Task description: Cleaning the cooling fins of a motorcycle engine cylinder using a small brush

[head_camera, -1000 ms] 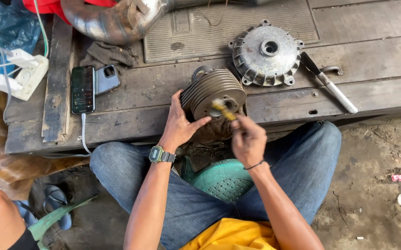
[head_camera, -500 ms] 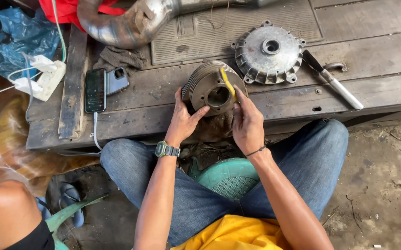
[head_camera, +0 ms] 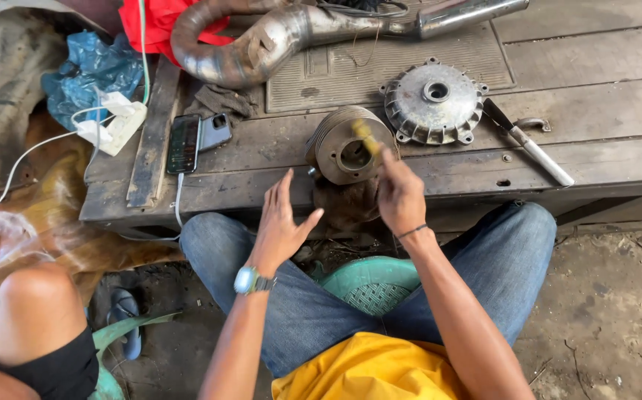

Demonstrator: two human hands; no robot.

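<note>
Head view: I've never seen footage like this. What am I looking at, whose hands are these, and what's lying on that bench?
The camera sits on a seated person's head, looking down at their own hands. The right hand holds a small yellow tool against a finned metal cylinder on a worn wooden bench. The left hand is open, touching nothing. Also on the bench: a round metal cover, a white-handled knife, a phone and a bent exhaust pipe. Another person's knee shows lower left.
</note>
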